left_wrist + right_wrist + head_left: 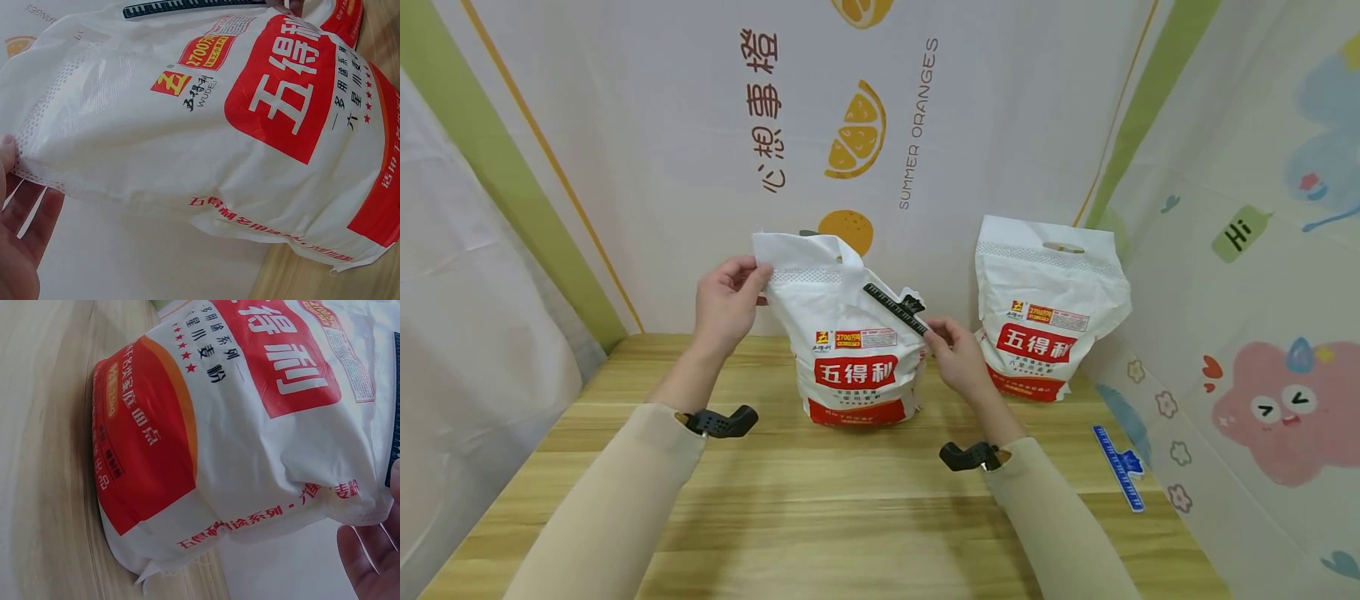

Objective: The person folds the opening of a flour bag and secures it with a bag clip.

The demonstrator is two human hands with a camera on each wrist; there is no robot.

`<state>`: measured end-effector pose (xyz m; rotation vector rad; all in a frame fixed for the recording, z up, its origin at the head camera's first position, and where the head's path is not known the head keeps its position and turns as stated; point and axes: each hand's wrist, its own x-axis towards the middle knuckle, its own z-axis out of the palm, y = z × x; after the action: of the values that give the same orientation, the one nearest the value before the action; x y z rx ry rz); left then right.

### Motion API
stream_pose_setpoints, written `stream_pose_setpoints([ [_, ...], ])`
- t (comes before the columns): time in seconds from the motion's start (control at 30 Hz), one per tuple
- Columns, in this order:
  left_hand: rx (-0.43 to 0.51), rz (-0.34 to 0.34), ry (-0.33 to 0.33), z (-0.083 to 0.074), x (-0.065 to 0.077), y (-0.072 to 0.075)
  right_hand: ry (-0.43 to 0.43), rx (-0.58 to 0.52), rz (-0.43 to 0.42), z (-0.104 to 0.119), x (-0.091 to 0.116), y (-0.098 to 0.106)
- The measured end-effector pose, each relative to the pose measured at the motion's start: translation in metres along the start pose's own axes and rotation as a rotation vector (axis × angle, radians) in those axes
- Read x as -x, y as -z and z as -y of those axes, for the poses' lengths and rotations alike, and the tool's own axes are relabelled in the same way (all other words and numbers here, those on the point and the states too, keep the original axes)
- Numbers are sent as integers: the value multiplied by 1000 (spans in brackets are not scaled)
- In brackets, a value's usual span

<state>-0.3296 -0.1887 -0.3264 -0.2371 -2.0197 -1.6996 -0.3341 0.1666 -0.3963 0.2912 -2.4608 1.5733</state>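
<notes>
A white flour bag (850,333) with a red label stands on the table, its top right corner folded over at a slant. Across that fold lies a black bag clip (897,308). My left hand (727,302) pinches the bag's top left corner between thumb and fingers; in the left wrist view the thumb is in front and the fingers are behind. At the bag's right side my right hand (958,362) pinches the lower end of the clip together with the bag's edge, thumb in front. Part of the right hand lies outside the right wrist view.
A second flour bag (1045,308) with a handle hole in its top stands at the back right. To its front right, a blue bag clip (1120,468) lies on the wooden table (820,517). Printed cloth (700,167) hangs behind and at both sides.
</notes>
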Motion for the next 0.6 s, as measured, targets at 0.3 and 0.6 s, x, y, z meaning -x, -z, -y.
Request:
stream_pose_setpoints([
  [0.3, 101, 168, 130, 17, 12, 7, 4, -46, 22, -4, 1, 6],
  [0.6, 22, 260, 219, 42, 27, 5, -41, -6, 11, -11, 5, 8],
])
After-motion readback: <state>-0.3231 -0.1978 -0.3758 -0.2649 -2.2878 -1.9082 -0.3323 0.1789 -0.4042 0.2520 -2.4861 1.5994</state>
